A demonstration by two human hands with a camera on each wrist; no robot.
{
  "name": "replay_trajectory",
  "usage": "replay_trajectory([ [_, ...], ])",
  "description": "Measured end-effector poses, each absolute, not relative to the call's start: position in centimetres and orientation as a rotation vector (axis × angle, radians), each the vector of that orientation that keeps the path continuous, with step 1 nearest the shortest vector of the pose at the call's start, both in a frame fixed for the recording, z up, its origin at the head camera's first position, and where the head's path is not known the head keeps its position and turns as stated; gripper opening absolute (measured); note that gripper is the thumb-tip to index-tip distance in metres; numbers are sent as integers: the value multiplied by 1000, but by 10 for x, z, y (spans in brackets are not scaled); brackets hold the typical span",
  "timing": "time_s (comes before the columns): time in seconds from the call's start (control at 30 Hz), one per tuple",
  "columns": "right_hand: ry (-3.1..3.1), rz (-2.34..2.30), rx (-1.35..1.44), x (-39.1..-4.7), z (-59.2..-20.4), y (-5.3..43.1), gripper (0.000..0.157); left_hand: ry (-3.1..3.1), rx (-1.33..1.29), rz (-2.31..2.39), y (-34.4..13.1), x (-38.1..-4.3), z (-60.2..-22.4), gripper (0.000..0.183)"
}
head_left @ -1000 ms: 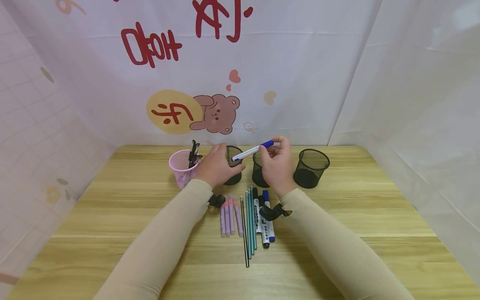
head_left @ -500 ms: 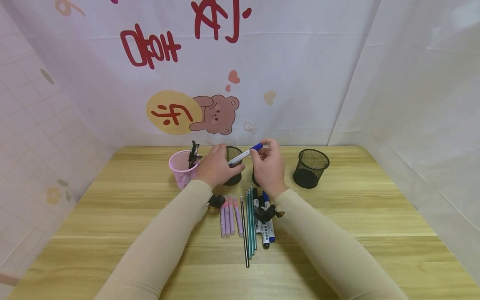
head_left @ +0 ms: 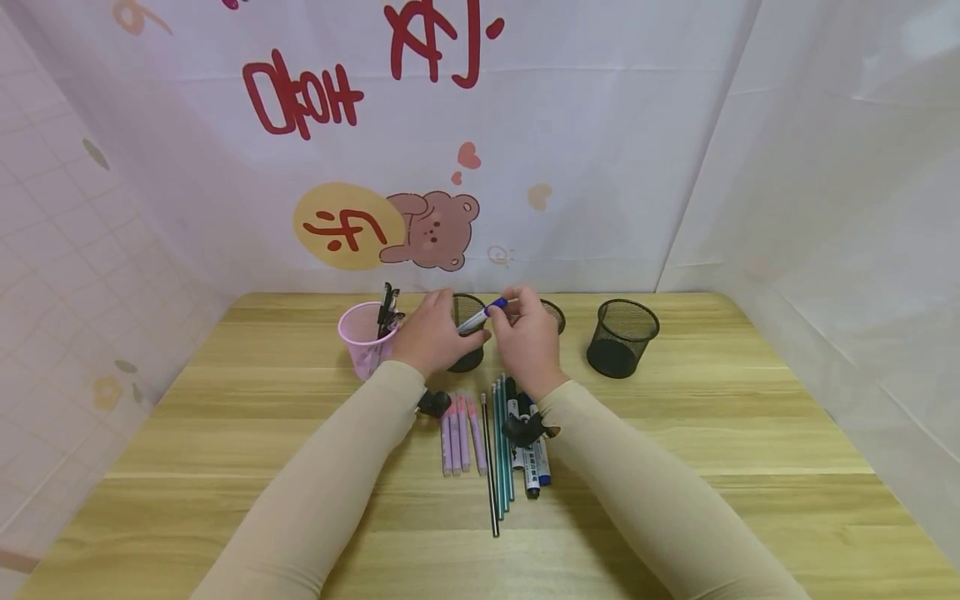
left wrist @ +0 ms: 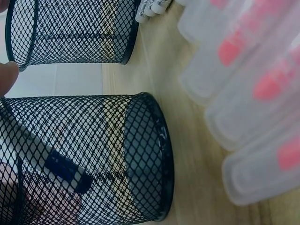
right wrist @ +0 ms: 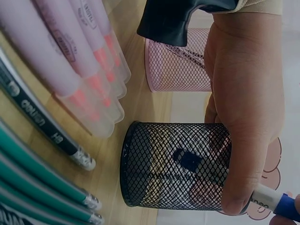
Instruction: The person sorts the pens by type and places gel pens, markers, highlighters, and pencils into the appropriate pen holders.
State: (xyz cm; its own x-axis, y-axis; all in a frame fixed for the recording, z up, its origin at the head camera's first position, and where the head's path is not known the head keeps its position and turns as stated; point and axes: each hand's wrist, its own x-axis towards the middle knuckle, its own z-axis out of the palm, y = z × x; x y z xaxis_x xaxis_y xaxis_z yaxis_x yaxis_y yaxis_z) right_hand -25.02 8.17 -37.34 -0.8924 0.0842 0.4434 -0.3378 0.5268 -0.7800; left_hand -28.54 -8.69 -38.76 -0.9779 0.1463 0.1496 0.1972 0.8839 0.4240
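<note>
My left hand (head_left: 431,335) holds a black mesh pen cup (head_left: 467,361) near its rim, second from the left in the head view. In the right wrist view, the thumb lies along this side of the cup (right wrist: 154,164). My right hand (head_left: 529,343) pinches a white whiteboard marker (head_left: 474,321) by its blue end. The marker slants down to the left, its lower blue end inside the mesh cup. Through the mesh in the left wrist view, that end of the marker (left wrist: 58,166) appears above the cup's bottom.
A pink cup (head_left: 358,323) with black pens stands left. Another mesh cup (head_left: 553,312), partly hidden, and a further one (head_left: 622,337) stand right. In front lie lilac highlighters (head_left: 455,442), a black pencil (head_left: 491,475), green pencils (head_left: 502,454) and whiteboard markers (head_left: 532,467).
My right hand has moved left and slightly down, bringing the marker's lower end from above the rim into the mesh cup. The left hand has stayed on the cup.
</note>
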Motion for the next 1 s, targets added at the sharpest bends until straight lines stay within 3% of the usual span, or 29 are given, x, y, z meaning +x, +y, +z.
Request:
replay_trajectory([
  [0.47, -2525, 1092, 213, -250, -371, 75, 18, -2914, -289, -672, -88, -287, -390, 100],
  [1.0, -2657, 663, 294, -254, -367, 71, 20, -2928, -299, -615, -87, -288, -391, 105],
])
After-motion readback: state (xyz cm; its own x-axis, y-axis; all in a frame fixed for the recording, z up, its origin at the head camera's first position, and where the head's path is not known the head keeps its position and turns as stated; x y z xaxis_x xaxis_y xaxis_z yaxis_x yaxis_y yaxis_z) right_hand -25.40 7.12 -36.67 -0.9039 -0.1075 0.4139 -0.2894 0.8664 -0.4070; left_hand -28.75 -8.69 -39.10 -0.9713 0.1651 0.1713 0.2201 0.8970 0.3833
